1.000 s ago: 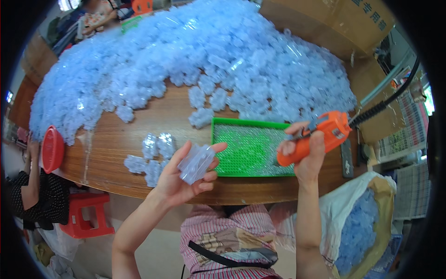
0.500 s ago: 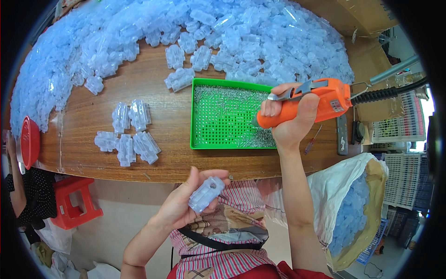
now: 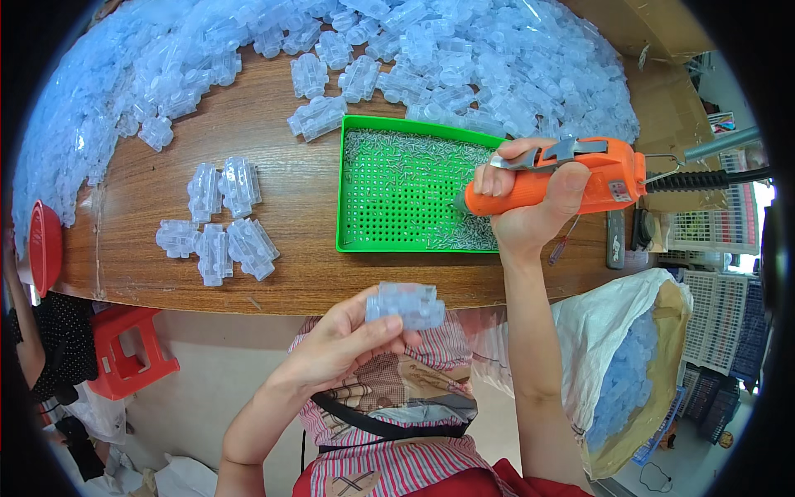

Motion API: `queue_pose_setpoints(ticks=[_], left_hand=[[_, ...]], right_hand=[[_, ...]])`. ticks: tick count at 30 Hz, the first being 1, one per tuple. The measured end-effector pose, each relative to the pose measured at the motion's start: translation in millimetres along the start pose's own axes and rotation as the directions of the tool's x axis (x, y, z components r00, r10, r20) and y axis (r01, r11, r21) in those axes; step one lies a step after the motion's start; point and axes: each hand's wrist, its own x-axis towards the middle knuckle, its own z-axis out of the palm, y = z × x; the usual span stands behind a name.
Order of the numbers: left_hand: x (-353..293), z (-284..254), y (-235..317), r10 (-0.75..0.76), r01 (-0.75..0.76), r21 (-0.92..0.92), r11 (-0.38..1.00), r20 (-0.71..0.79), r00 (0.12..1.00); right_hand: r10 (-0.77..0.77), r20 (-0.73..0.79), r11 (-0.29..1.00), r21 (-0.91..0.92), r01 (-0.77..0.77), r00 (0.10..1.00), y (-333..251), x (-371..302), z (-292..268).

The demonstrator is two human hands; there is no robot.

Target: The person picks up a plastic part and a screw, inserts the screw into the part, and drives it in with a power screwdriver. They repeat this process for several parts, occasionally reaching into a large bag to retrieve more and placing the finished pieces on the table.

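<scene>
An orange screwdriver point(image 3: 571, 182), a green tray point(image 3: 356, 240), pale blue translucent parts point(image 3: 406, 305), a red stool point(image 3: 124, 352).

The clear bluish plastic part point(image 3: 406, 304) sits pinched in the left hand point(image 3: 352, 344), fingertips under it and thumb along its near side, held flat-ish just off the table edge, above the lap. It's a chunky, ribbed, translucent housing (details are hard to make out). The orange electric screwdriver point(image 3: 553, 183) is wrapped in the right hand point(image 3: 530, 211), lying roughly level, its tip poking left out of the fist, with the black cord trailing off to the right.
</scene>
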Motion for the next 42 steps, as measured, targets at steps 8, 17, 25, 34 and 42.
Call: queue_pose_setpoints(ticks=[8, 17, 25, 34, 42], left_hand=[[28.6, 9.4, -9.2, 0.270, -0.229, 0.200, 0.953, -0.210, 0.940], [41.3, 5.0, -22.5, 0.390, -0.313, 0.306, 0.899, -0.232, 0.891], [47.6, 3.6, -20.2, 0.432, -0.330, 0.354, 0.875, -0.264, 0.863], [48.8, 3.0, -23.6, 0.453, -0.355, 0.342, 0.870, -0.271, 0.850], [55.0, -2.0, -32.2, 0.537, -0.430, 0.364, 0.826, -0.281, 0.795]], right_hand=[[0.003, 0.052, 1.000, 0.020, -0.005, 0.999, -0.7, -0.7, -1.6], [-0.116, 0.427, 0.952, 0.306, -0.023, 0.897, -79.1, -14.0, -3.8], [-0.126, 0.508, 0.977, 0.211, 0.019, 0.852, -79.7, -34.3, 10.8], [-0.102, 0.479, 0.981, 0.195, 0.007, 0.872, -66.1, -39.8, 15.8], [-0.162, 0.483, 0.987, 0.088, 0.137, 0.860, -58.0, -47.0, 31.0]])
